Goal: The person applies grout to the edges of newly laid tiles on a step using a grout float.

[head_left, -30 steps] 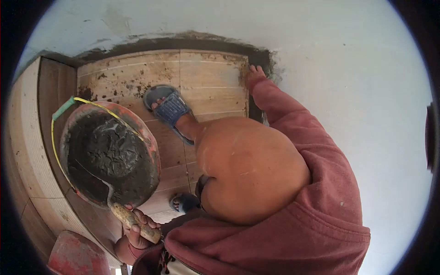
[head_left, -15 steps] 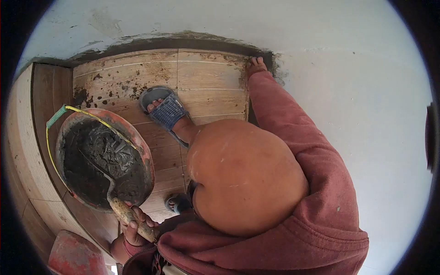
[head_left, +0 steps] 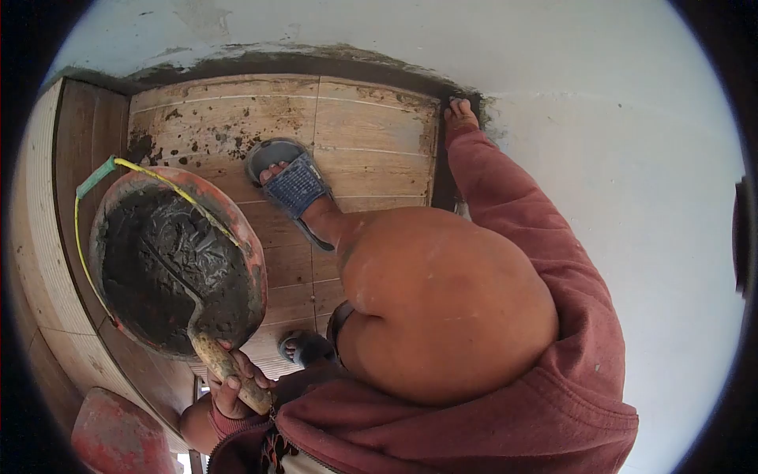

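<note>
My left hand (head_left: 235,387) is wrapped round the worn wooden handle of a trowel (head_left: 213,359). Its bent metal neck runs into the bucket (head_left: 254,261), and the blade is partly sunk in wet grey mortar (head_left: 134,268). A yellow bail with a green grip arches over the bucket's orange-red, mortar-smeared rim. Up at the far right corner, my right hand (head_left: 461,117) rests its extended fingers at the end of a dark strip (head_left: 446,170) along the wall's foot. Part of that hand is hidden by its sleeve, and no tool shows in it.
Wood-look floor tiles (head_left: 371,126) carry mortar crumbs (head_left: 189,146) at the far left. My sandalled foot (head_left: 288,186) and bare knee (head_left: 450,300) occupy the middle. A stepped ledge (head_left: 47,229) lies left, a red container (head_left: 118,434) below it. White walls (head_left: 616,197) bound the corner.
My right hand has shifted slightly right, and more of the dark strip shows beside the floor. The view has moved a little. My left hand still holds the trowel in the mortar.
</note>
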`<state>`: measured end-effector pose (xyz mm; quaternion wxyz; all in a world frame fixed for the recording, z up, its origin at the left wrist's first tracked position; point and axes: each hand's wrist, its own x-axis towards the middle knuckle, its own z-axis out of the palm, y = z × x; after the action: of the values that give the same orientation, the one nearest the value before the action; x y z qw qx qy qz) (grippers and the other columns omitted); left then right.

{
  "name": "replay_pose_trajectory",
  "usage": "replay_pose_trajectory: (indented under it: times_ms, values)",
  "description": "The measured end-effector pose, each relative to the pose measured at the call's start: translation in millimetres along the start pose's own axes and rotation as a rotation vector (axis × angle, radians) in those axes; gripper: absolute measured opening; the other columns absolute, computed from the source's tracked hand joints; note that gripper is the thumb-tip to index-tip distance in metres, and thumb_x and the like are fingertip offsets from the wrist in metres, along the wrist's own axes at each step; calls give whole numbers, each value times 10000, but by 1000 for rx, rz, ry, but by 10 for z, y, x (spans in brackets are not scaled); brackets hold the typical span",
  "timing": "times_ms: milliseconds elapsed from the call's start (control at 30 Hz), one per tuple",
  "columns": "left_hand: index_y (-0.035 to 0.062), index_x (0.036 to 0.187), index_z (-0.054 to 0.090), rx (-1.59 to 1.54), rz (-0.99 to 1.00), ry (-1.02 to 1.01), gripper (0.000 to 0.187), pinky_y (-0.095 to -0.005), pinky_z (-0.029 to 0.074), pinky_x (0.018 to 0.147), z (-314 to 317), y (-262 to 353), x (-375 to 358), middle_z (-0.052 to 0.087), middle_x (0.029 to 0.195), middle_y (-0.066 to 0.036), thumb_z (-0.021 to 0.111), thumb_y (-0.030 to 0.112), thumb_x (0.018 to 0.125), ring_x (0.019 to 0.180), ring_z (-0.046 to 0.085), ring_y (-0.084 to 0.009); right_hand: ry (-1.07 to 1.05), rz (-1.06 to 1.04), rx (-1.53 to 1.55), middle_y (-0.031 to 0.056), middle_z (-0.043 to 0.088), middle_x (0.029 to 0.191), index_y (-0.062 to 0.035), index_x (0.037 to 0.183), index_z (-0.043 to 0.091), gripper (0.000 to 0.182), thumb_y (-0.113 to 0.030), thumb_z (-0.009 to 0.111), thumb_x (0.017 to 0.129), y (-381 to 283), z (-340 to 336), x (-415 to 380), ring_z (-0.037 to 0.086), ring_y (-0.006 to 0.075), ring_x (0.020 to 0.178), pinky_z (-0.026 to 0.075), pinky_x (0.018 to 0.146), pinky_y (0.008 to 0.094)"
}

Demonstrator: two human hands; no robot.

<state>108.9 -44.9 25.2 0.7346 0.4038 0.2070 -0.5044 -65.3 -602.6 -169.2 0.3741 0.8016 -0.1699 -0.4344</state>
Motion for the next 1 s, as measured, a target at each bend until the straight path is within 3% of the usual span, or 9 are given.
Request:
replay_pose_trajectory:
  times_ms: [233, 333, 433, 667, 867, 967, 1000]
  values:
    - [5, 1079, 269, -11, -27, -15, 522, -363, 520, 510, -62, 18, -17, 446, 685, -103, 588, 163, 697, 540, 549, -220, 72, -3, -93, 79, 471, 1082, -109, 996, 502, 248, -170, 354, 806, 57, -402, -451, 344, 209, 1037, 203, 873, 370]
    - [10, 1081, 264, -13, -12, -17, 529, -360, 518, 503, -74, -6, 13, 448, 685, -100, 593, 163, 695, 537, 549, -219, 75, 8, 112, 101, 456, 1127, -68, 1009, 488, 268, -152, 338, 804, -218, 668, -13, 326, 217, 1076, 200, 871, 394]
    - [12, 1079, 264, -16, -36, -9, 539, -353, 515, 491, -75, -10, 64, 450, 674, -94, 603, 164, 689, 529, 548, -219, -9, -127, 251, 114, 440, 1158, -61, 1041, 473, 286, -147, 349, 799, 27, -414, -447, 310, 226, 1107, 199, 878, 395]
    - [12, 1067, 277, -16, -60, -51, 554, -361, 518, 497, 83, -2, 189, 455, 636, -85, 628, 152, 662, 523, 554, -224, -69, -126, 239, 130, 419, 1173, -67, 1072, 457, 307, -135, 378, 783, 58, -489, -122, 312, 225, 1108, 206, 884, 399]
    - [18, 1072, 277, -5, -83, -29, 552, -370, 517, 508, 156, 61, 176, 470, 656, -89, 625, 140, 662, 536, 561, -230, -110, -116, 231, 63, 395, 1209, -107, 1090, 466, 318, -175, 380, 792, -82, -373, 7, 303, 228, 1121, 197, 898, 380]
    - [18, 1074, 275, -25, -62, -26, 546, -373, 518, 511, 202, 106, 177, 471, 659, -91, 620, 131, 667, 543, 564, -231, -240, -103, 73, 33, 384, 1223, -105, 1106, 470, 334, -195, 372, 800, -126, -486, -28, 273, 226, 1149, 176, 911, 385]
    - [18, 1074, 275, -21, -54, -27, 546, -373, 518, 511, 215, 134, 168, 471, 659, -91, 620, 131, 667, 543, 564, -231, -206, -182, 83, 31, 393, 1209, -106, 1115, 467, 343, -203, 371, 801, -144, -503, -139, 265, 222, 1152, 173, 910, 392]
